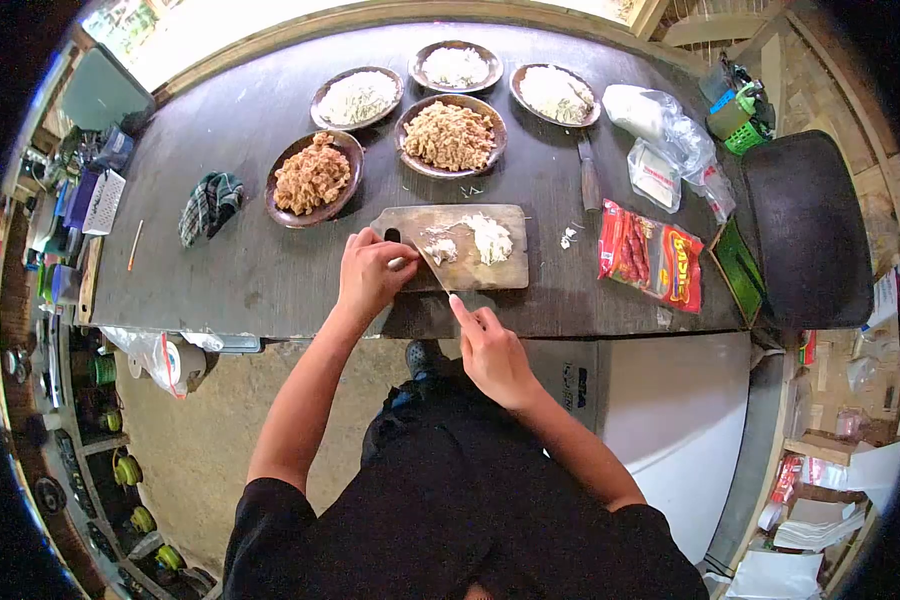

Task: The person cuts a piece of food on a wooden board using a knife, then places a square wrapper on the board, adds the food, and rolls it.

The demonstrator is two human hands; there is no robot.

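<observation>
A wooden cutting board (518, 268) lies at the table's front edge, with a dark hole near its left end. White shredded food (491, 238) is heaped on its right half, and a smaller heap (440, 250) sits near the middle. My right hand (495, 355) grips a knife (434, 269), index finger stretched along it, the thin blade slanting up and left over the board. Close to the blade, my left hand (370, 272) has its fingers closed on a small white piece of food (397, 263); its exact kind I cannot make out.
Behind the board stand several brown plates, including one of brown shreds (312, 174) and one of tan pieces (449, 136). A broad blade with a wooden handle (590, 185), a red sausage packet (650, 257) and plastic bags (670, 125) lie right; a checked cloth (211, 205) lies left.
</observation>
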